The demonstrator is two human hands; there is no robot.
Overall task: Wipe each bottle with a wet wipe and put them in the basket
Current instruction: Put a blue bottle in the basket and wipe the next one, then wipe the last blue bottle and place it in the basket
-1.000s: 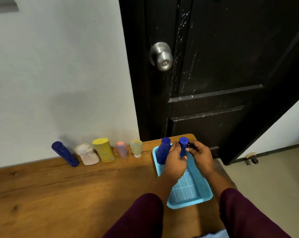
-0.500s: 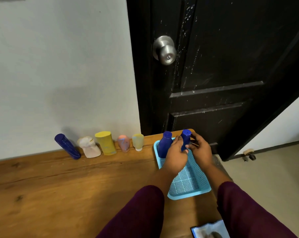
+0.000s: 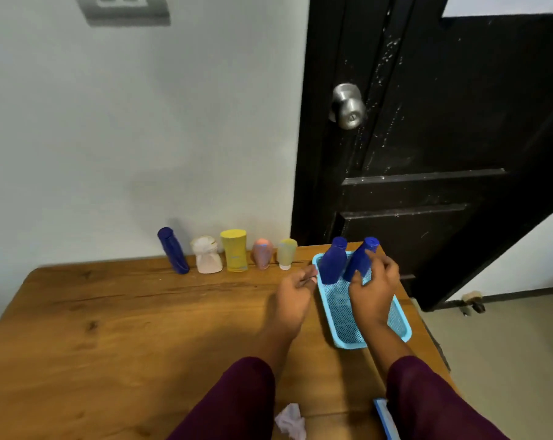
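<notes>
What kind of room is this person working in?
Probably a room in a home: a wooden table against a pale wall, beside a black door with a round metal knob, and a wall plate.

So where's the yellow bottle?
Head view, left of the basket: the yellow bottle stands in the row along the wall, between the white bottle and the pink bottle.

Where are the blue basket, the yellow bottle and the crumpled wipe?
blue basket [image 3: 351, 344]: head view, on its near rim.
yellow bottle [image 3: 234, 253]: head view, middle of its body.
crumpled wipe [image 3: 290, 420]: head view, its centre.
</notes>
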